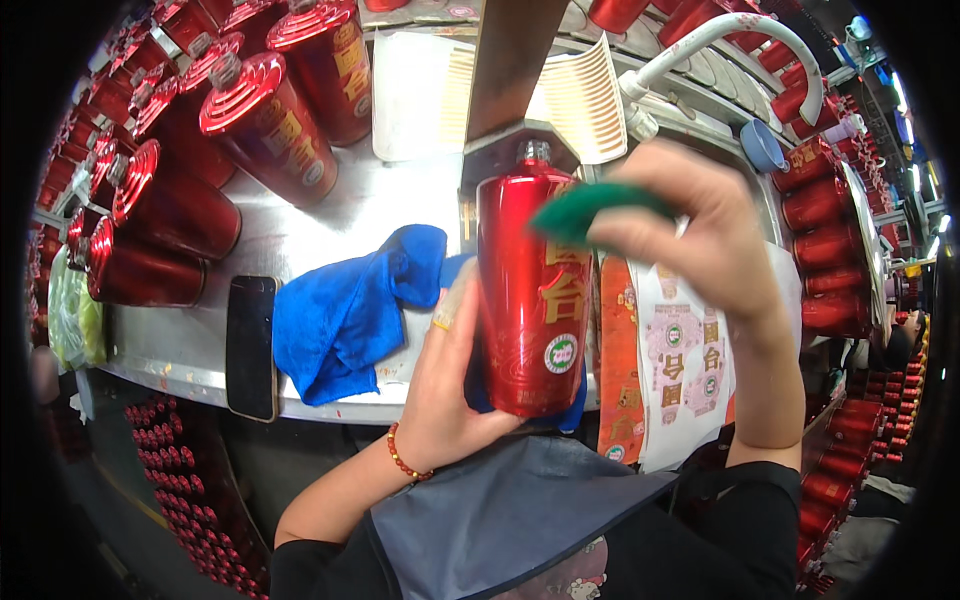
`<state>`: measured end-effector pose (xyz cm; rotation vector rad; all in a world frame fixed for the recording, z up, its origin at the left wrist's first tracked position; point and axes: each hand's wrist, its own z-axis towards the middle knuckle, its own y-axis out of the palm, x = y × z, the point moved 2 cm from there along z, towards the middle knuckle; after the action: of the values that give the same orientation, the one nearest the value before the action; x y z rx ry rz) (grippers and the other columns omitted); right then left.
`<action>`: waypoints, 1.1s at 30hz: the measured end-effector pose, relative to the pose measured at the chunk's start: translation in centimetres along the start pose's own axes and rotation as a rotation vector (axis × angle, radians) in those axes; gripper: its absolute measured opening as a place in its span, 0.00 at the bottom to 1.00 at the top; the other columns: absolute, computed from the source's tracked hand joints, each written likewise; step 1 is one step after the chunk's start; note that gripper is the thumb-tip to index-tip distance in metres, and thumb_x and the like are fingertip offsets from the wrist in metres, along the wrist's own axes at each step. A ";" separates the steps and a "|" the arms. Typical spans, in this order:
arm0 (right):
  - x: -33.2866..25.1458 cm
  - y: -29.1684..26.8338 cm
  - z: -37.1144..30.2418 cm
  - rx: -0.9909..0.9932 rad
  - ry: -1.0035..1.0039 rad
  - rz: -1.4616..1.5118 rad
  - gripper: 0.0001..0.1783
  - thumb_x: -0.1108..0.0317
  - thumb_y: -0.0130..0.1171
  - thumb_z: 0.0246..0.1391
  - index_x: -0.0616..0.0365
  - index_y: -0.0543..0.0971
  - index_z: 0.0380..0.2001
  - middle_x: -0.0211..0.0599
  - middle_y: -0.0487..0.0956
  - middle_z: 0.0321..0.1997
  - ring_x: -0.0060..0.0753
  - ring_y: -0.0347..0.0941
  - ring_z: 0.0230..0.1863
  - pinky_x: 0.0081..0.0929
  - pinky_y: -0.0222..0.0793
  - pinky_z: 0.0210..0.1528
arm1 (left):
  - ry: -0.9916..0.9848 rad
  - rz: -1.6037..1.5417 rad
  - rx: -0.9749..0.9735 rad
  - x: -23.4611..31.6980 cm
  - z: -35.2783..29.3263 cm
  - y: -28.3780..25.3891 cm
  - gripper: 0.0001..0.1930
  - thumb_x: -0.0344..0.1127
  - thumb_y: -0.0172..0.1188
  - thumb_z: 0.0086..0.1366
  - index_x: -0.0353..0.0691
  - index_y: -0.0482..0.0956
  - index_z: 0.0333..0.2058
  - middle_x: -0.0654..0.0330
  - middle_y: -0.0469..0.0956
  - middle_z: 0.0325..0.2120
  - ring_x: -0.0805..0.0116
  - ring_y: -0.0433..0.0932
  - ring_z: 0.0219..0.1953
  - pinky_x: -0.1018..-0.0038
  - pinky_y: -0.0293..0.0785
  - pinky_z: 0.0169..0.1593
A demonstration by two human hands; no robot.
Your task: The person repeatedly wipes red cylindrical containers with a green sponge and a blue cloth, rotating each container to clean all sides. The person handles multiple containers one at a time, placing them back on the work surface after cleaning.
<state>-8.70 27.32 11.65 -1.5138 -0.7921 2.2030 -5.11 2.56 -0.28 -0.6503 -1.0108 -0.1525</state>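
A shiny red bottle (508,290) with gold lettering and a round white-and-green sticker stands in front of me, slightly tilted, its threaded neck uncapped. My left hand (452,370) is closed around its lower left side, with something pale wrapped on one finger and a beaded bracelet at the wrist. In my right hand (700,225), blurred by motion, a green pad (600,210) is pinched; it lies over the bottle's upper right side, across part of the lettering. A crumpled blue cloth (350,310) lies left of the bottle.
A black phone (252,345) lies by the bench's front edge. Several red bottles (270,135) stand at the left. Printed decal sheets (680,370) lie at the right. Behind are a white ribbed tray (420,95), an upright metal post (510,65), a curved white pipe (740,30) and a blue cup (763,147).
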 end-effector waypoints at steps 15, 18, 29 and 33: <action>2.0 -1.9 -1.4 0.326 0.295 0.265 0.18 0.73 0.65 0.63 0.67 0.79 0.54 0.32 0.84 0.44 0.17 0.79 0.44 0.16 0.75 0.49 | -0.359 -0.648 0.141 0.6 7.4 -1.3 0.41 0.32 0.64 0.70 0.31 0.50 0.74 0.46 0.62 0.68 0.59 0.67 0.68 0.63 0.66 0.68; 3.1 -1.7 -2.5 0.344 0.349 0.397 0.19 0.71 0.64 0.64 0.65 0.78 0.56 0.32 0.84 0.45 0.17 0.78 0.46 0.17 0.74 0.50 | -0.363 -0.535 0.162 0.1 8.0 -0.2 0.35 0.31 0.59 0.74 0.30 0.52 0.73 0.48 0.67 0.65 0.66 0.74 0.60 0.69 0.74 0.60; 5.8 0.6 -4.3 0.301 0.353 0.506 0.15 0.63 0.53 0.73 0.61 0.79 0.53 0.29 0.82 0.43 0.14 0.76 0.44 0.16 0.72 0.47 | -0.359 -0.629 0.182 1.2 8.2 0.2 0.29 0.31 0.49 0.79 0.32 0.52 0.73 0.51 0.73 0.60 0.69 0.76 0.58 0.72 0.74 0.60; 6.1 1.1 -4.6 0.157 0.467 0.597 0.16 0.60 0.50 0.75 0.61 0.81 0.44 0.26 0.80 0.37 0.13 0.74 0.39 0.16 0.71 0.43 | -0.434 -0.745 0.174 1.1 8.4 -0.4 0.27 0.34 0.43 0.81 0.33 0.54 0.73 0.51 0.72 0.62 0.68 0.76 0.59 0.71 0.73 0.62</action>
<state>-6.60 31.05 5.25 -2.2661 -0.0115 2.0558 -10.84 7.19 3.85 -0.1160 -1.6368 -0.5857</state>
